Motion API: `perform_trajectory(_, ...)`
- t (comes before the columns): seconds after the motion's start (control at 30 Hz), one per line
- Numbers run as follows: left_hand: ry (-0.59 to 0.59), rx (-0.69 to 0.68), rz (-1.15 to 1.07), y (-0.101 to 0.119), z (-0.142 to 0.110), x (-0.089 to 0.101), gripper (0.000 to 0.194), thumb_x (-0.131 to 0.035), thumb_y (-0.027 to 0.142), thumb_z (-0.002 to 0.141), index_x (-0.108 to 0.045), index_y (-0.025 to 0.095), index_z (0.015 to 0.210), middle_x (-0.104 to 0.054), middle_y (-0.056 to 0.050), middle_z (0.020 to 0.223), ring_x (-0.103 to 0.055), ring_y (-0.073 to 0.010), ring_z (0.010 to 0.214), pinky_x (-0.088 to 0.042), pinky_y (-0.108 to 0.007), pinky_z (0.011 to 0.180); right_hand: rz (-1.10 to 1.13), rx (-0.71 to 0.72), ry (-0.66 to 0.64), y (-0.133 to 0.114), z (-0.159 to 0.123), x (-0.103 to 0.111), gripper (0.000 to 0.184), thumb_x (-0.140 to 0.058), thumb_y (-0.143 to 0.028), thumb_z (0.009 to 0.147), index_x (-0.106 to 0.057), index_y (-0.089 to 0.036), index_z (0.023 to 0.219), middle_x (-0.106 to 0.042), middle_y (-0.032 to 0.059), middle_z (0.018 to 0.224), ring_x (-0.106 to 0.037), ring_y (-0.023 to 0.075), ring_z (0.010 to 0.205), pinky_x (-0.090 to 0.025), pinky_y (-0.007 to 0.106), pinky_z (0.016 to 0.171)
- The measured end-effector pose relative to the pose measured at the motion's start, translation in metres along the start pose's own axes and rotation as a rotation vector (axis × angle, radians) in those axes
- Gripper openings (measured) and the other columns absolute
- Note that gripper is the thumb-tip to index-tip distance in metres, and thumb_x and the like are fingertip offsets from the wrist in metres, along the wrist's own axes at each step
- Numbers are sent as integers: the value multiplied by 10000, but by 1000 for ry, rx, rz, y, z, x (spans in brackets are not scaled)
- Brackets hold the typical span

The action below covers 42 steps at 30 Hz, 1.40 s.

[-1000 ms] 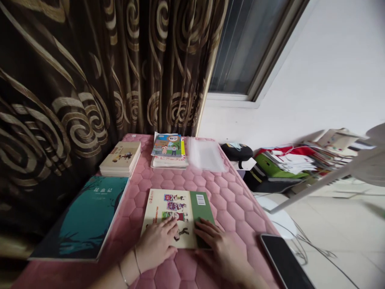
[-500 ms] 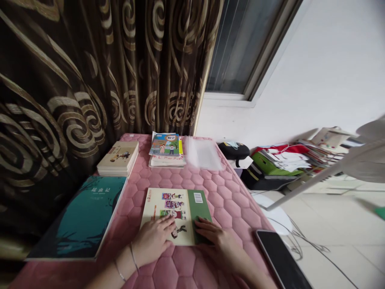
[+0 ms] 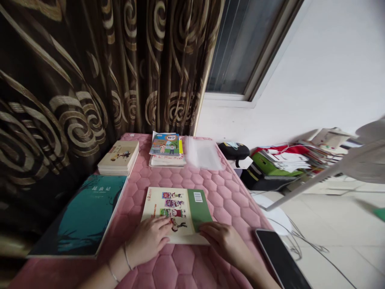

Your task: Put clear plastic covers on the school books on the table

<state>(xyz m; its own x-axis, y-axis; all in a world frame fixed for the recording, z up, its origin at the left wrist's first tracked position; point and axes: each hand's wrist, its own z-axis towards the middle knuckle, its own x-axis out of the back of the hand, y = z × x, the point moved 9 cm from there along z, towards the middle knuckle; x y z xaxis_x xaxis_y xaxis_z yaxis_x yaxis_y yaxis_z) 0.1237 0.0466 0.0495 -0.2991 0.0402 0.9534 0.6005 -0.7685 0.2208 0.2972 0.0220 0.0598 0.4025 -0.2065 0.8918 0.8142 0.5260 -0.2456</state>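
A thin book (image 3: 180, 208) with a cream and green back cover, cartoon pictures and a barcode lies flat on the pink quilted table (image 3: 228, 200). My left hand (image 3: 148, 239) rests on its near left corner, fingers stretched flat over the cover. My right hand (image 3: 226, 239) is at the book's near right corner, fingers curled at the edge of the green strip; the near edge of the book looks slightly lifted.
A large teal book (image 3: 86, 214) lies at the left. Two stacks of books (image 3: 119, 157) (image 3: 167, 150) and a clear plastic sleeve (image 3: 203, 152) sit at the far end by the curtain. A dark tablet (image 3: 281, 259) lies at the right edge. Clutter and a fan stand right.
Both hands have slid back toward me along the book. The right hand's fingers moved from the green strip to its near corner, and the near edge now shows a pale underside.
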Motion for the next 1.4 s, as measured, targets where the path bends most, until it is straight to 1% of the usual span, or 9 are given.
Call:
perform_trajectory(0.23, 192, 130, -45, -20, 1, 20, 221, -503, 143, 892, -703, 209, 961, -750, -32, 904, -701, -181, 766, -572, -313, 707, -26, -15, 189, 6, 16, 21, 365, -371, -290, 999, -684, -184, 843, -708, 41, 746, -633, 115, 605, -451, 209, 562)
perform_trajectory(0.47, 194, 251, -135, -39, 18, 33, 221, -500, 203, 901, -718, 226, 932, -752, -27, 874, -700, -188, 785, -513, -275, 691, -186, 42, 310, -10, 39, 39, 289, -417, -209, 978, -674, -168, 851, -685, 41, 736, -606, 145, 682, -422, 276, 713)
perform_trajectory(0.57, 163, 277, -184, -44, 26, 35, 240, -482, 229, 907, -722, 229, 909, -754, -32, 891, -695, -196, 817, -490, -277, 709, -227, 55, 328, -27, 53, 33, 224, -452, -235, 969, -665, -167, 955, -686, 51, 791, -599, 168, 737, -393, 322, 791)
perform_trajectory(0.67, 143, 307, -235, -51, 32, 41, 235, -496, 261, 892, -730, 241, 881, -756, -31, 888, -689, -201, 818, -471, -279, 713, -222, 46, 307, -36, 68, 16, 207, -462, -247, 966, -657, -183, 935, -655, 31, 747, -572, 161, 690, -362, 304, 718)
perform_trajectory(0.83, 254, 482, -447, -102, 20, 54, 167, -605, 315, 768, -727, 231, 843, -752, -41, 873, -678, -216, 823, -472, -282, 740, -197, -29, 317, -23, 82, 6, 278, -447, -235, 971, -619, -184, 759, -615, 15, 689, -528, 145, 612, -317, 284, 649)
perform_trajectory(0.97, 399, 574, -775, -144, 7, 47, 230, -598, 400, 702, -661, 181, 733, -673, -20, 665, -607, -178, 635, -447, -258, 592, -184, -68, 295, -9, 93, 11, 246, -452, -222, 970, -639, -185, 816, -647, 20, 739, -559, 142, 647, -339, 274, 683)
perform_trajectory(1.13, 571, 682, -861, -157, 2, 34, 289, -594, 463, 659, -600, 176, 623, -576, 16, 566, -505, -139, 556, -397, -244, 542, -244, -113, 287, -3, 112, 15, 166, -520, -225, 929, -680, -204, 889, -676, 44, 818, -591, 184, 740, -383, 307, 698)
perform_trajectory(1.27, 665, 778, -822, -158, 0, 24, 261, -581, 444, 630, -577, 184, 600, -578, 10, 568, -513, -151, 577, -415, -259, 570, -229, -29, 360, -25, 120, 6, 247, -488, -162, 920, -662, -180, 1095, -672, 97, 1091, -580, 234, 1009, -442, 375, 872)
perform_trajectory(1.4, 669, 821, -798, -164, -2, 11, 239, -557, 424, 649, -574, 189, 615, -600, 1, 595, -544, -163, 609, -431, -270, 601, -179, 123, 279, -57, 122, -28, 271, -490, -201, 931, -651, -192, 1148, -624, 89, 1247, -496, 239, 1224, -360, 445, 1068)
